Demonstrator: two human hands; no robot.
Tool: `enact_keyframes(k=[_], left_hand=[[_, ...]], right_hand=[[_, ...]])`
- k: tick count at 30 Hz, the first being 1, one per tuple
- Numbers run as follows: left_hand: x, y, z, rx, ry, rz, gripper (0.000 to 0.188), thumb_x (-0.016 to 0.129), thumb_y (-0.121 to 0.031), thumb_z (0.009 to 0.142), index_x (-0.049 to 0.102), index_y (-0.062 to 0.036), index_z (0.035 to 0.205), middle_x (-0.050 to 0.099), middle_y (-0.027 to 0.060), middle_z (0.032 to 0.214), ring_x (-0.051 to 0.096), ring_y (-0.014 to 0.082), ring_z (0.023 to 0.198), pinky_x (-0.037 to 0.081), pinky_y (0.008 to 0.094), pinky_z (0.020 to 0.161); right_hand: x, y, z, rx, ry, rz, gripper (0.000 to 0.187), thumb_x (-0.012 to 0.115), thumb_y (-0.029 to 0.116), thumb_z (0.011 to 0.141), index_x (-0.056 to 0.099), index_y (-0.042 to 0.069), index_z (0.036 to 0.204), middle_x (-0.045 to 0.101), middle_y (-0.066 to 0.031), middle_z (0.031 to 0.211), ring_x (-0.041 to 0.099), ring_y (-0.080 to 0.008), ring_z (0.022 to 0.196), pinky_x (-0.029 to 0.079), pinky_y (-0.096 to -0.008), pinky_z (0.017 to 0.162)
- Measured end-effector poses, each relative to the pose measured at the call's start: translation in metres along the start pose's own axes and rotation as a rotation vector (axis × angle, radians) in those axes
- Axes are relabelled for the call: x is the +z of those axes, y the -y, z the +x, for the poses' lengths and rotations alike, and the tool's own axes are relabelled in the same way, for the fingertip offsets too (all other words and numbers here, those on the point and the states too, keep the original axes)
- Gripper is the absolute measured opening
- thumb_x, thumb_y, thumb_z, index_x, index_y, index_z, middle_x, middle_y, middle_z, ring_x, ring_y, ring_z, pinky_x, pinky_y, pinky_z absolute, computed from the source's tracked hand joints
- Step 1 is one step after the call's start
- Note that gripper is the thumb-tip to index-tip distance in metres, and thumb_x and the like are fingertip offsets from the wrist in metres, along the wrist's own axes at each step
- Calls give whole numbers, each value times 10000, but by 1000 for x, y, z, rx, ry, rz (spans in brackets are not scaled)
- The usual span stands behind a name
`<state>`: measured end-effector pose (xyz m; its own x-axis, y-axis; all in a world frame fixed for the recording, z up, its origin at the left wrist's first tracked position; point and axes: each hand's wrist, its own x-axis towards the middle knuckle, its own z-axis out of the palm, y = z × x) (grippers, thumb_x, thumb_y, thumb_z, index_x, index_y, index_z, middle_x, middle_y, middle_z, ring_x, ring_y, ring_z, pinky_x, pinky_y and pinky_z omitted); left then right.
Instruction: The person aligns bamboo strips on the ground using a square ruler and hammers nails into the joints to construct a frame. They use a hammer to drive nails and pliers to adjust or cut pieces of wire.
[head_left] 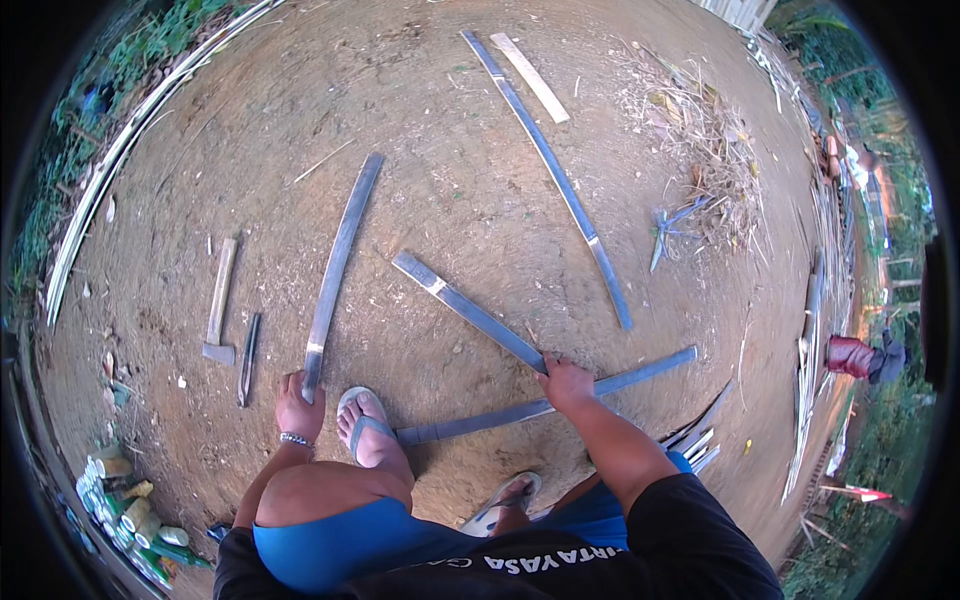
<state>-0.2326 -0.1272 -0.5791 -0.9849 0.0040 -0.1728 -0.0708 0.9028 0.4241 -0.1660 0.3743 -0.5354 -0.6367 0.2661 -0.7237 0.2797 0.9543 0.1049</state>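
Note:
My left hand is closed round the near end of a long dark bamboo slat, which points away from me over the dirt. With my right hand I grip the near end of a second dark slat, slanting off to the far left. A third dark slat lies crosswise by my feet, passing beneath my right wrist. Farther off lie a fourth dark slat and a short pale strip. Left of my left hand are a hatchet and a slim dark tool of unclear kind.
Cut bamboo pieces are heaped at the near left. Dry straw lies at the far right, beside a blue-grey twisted scrap. Long poles edge the left side; more strips lie along the right.

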Motion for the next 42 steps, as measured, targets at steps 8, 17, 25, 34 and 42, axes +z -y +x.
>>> enact_keyframes(k=[8, 17, 25, 34, 42], left_hand=[[12, -30, 66, 105, -51, 2, 496, 720, -184, 830, 536, -25, 1263, 559, 212, 1209, 563, 416, 1116, 477, 490, 929], [35, -14, 92, 128, 18, 28, 502, 729, -207, 839, 545, -24, 1269, 581, 174, 1167, 602, 349, 1008, 496, 442, 883], [34, -17, 102, 170, 34, 16, 483, 724, -193, 840, 564, -23, 1264, 600, 171, 1112, 616, 321, 965, 496, 440, 867], [38, -17, 102, 110, 42, 61, 457, 708, -194, 859, 553, -7, 1247, 589, 205, 1126, 607, 370, 1015, 483, 479, 875], [41, -23, 100, 81, 66, 78, 464, 693, -214, 873, 548, -23, 1270, 588, 209, 1137, 596, 387, 1060, 477, 485, 902]], right_hand=[[-107, 57, 46, -140, -342, 326, 654, 536, 432, 995, 333, 138, 1543, 553, -197, 1375, 576, -384, 1216, 463, -502, 1026], [-57, 69, 16, -278, -658, 441, 759, 700, 333, 880, 362, 124, 1526, 372, -163, 1513, 353, -389, 1396, 306, -526, 1150], [77, -28, -34, 158, -367, 465, 559, 661, 299, 893, 503, 156, 1411, 527, -120, 1363, 483, -331, 1304, 367, -510, 1086], [41, -10, -1, 153, -305, 610, 452, 652, 322, 901, 572, 139, 1307, 594, -112, 1216, 597, -325, 1151, 481, -457, 964], [34, 12, 10, 99, -332, 699, 483, 706, 343, 881, 583, 112, 1286, 598, -130, 1219, 597, -336, 1151, 476, -468, 991]])
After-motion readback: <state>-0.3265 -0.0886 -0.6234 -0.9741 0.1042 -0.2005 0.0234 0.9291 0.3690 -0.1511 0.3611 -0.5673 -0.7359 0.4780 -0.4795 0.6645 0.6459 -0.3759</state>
